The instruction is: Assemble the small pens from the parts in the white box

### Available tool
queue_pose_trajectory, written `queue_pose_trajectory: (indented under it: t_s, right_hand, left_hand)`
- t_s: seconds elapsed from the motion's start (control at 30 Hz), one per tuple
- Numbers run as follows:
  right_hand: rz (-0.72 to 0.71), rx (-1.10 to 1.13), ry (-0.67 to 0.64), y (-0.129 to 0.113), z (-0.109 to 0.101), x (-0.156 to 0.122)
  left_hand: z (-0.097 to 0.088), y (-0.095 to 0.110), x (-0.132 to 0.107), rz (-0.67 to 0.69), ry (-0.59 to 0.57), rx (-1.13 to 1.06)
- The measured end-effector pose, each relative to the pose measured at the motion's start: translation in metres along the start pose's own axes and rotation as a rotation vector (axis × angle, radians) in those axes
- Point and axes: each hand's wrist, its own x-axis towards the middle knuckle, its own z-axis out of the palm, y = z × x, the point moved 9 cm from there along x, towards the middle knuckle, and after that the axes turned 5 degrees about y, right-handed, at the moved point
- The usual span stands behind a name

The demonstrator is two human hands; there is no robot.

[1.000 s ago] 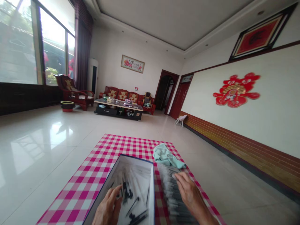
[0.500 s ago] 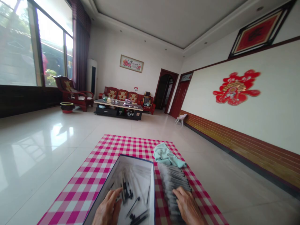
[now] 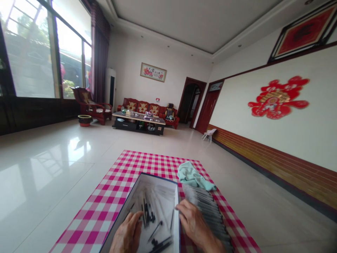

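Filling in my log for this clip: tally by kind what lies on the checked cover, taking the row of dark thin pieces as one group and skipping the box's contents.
Open box: 1
Row of dark thin pieces: 1
Pale teal cloth: 1
Total: 3

Scattered black pieces (image 3: 147, 213) in box (image 3: 161, 180)

Can't read any words from where I'm at, tbh. The flowery framed picture (image 3: 147, 71) on the far wall (image 3: 126, 58) has characters (image 3: 156, 73) toward its right edge, too tiny for me to make out.
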Motion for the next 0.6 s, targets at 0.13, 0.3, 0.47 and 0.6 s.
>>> queue_pose_trajectory:
  t_s: [0.13, 0.3, 0.47, 0.6]
  right_hand:
    - [-0.039, -0.203, -0.22, -0.014, 0.043, 0.019]
    - [-0.045, -0.302, -0.295, -0.01, 0.078, 0.019]
    - [-0.136, -0.356, -0.266, -0.017, 0.09, 0.018]
    - [-0.224, -0.379, -0.247, -0.019, 0.094, 0.025]
  left_hand:
    - [0.0, -0.001, -0.001, -0.007, -0.023, 0.042]
    - [0.005, -0.001, -0.002, -0.039, -0.089, 0.026]
    - [0.008, -0.001, -0.003, -0.062, -0.127, 0.025]
    - [0.009, -0.003, -0.004, -0.048, -0.134, 0.012]
